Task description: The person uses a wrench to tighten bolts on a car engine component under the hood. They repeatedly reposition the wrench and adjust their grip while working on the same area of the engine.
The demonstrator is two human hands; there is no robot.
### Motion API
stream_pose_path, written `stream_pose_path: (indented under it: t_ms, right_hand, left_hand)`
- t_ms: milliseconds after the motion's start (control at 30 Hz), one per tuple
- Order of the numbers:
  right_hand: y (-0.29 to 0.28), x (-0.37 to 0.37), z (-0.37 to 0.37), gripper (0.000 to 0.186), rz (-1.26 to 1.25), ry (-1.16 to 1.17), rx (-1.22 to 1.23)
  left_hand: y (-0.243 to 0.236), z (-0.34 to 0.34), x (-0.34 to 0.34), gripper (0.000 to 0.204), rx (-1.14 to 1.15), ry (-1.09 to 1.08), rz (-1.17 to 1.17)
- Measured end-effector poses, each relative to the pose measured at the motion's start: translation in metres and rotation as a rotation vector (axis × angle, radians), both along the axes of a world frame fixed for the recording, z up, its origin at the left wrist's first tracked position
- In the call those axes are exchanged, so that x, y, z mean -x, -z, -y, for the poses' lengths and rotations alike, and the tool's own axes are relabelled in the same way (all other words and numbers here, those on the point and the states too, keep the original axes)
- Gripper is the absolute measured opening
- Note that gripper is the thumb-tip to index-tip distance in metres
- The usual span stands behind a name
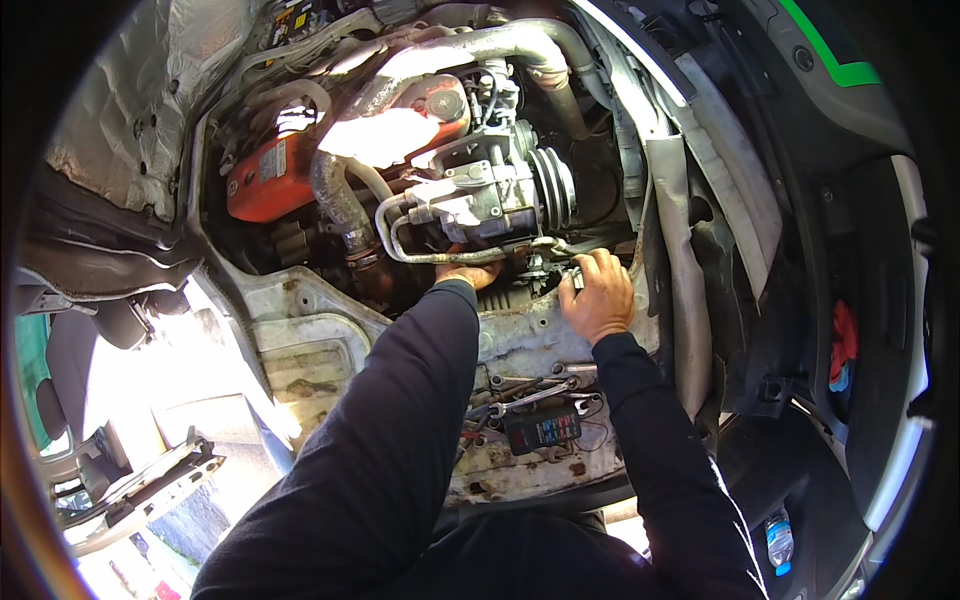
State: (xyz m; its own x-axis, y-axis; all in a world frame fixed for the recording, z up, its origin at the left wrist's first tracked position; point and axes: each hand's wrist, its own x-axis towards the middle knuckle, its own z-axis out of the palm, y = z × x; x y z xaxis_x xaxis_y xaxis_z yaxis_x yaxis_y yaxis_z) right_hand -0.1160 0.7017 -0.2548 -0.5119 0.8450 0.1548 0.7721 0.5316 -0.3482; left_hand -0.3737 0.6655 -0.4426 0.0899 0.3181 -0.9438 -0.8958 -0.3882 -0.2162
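My left hand (468,274) reaches under a bent metal pipe (440,258) below the pulley-driven compressor (490,195); its fingers are hidden in the engine bay. My right hand (604,296) is at the bay's near edge, to the right of my left hand. Its fingers are curled and closed on a small metallic piece that I cannot make out. Between the two hands sits a small metal bracket assembly (536,264). The grooved pulley (553,188) is just above my right hand.
A red engine cover (270,180) and a thick hose (345,195) fill the bay's left. Several wrenches (540,395) and a dark box-shaped device (543,430) lie on the worn pale panel (500,472) between my forearms. A water bottle (779,540) lies at lower right.
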Motion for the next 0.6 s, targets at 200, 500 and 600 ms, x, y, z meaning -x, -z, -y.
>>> stream_pose_path:
  t_ms: [200,500,600]
  right_hand:
    - [0.001,0.002,-0.001,0.032,0.012,-0.005,-0.022]
    - [0.004,0.002,-0.001,0.027,0.02,-0.015,-0.034]
    - [0.0,0.001,0.0,0.025,-0.022,-0.032,-0.032]
  left_hand:
    - [0.002,-0.01,-0.009,0.052,-0.151,0.046,0.013]
    - [-0.032,-0.015,-0.018,0.078,-0.475,0.149,-0.198]
    - [-0.037,-0.015,-0.02,0.081,-0.502,0.196,-0.377]
